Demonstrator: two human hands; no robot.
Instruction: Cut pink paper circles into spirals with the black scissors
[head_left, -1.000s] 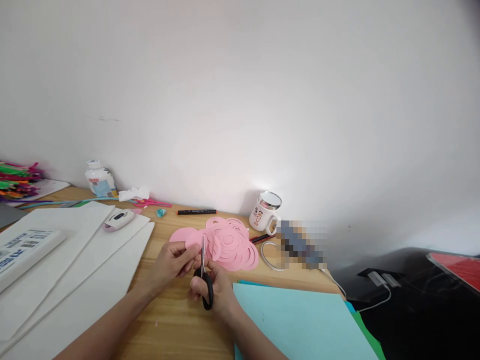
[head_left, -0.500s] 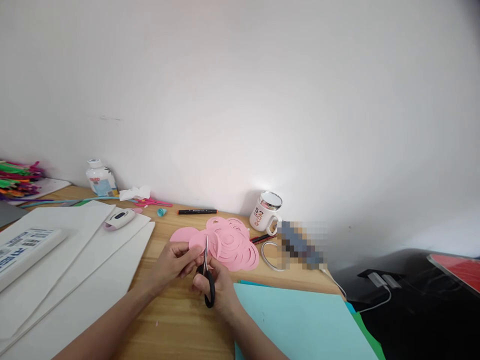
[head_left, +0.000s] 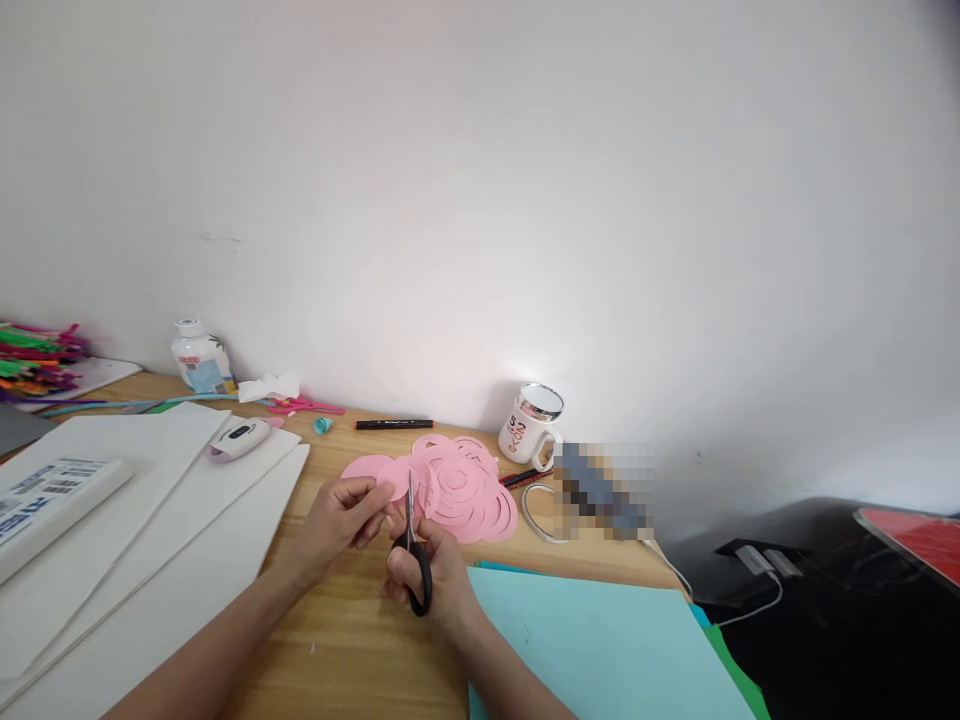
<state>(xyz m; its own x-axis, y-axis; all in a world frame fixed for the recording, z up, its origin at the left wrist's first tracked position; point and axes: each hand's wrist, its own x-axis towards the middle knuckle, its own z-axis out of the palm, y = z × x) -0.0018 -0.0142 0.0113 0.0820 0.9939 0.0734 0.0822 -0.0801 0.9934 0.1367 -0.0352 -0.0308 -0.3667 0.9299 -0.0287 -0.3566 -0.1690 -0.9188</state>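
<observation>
My right hand [head_left: 435, 580] grips black-handled scissors [head_left: 414, 555], blades pointing up into a pink paper disc [head_left: 396, 478]. My left hand [head_left: 341, 520] pinches that disc by its left edge, fingers closed on it. Just beyond lies a pile of pink paper circles and spirals [head_left: 461, 485] on the wooden desk [head_left: 352, 640].
Large white sheets [head_left: 150, 520] cover the desk's left. A light blue sheet [head_left: 600, 650] lies at the right front. A white mug [head_left: 531, 425], black marker [head_left: 394, 424], cable [head_left: 536, 515], white bottle [head_left: 199, 358], small white device [head_left: 238, 437] and colourful sticks [head_left: 34, 360] stand along the wall.
The pink disc has turned slightly in my left hand and the scissors have shifted a little right and up along it. Nothing else moved.
</observation>
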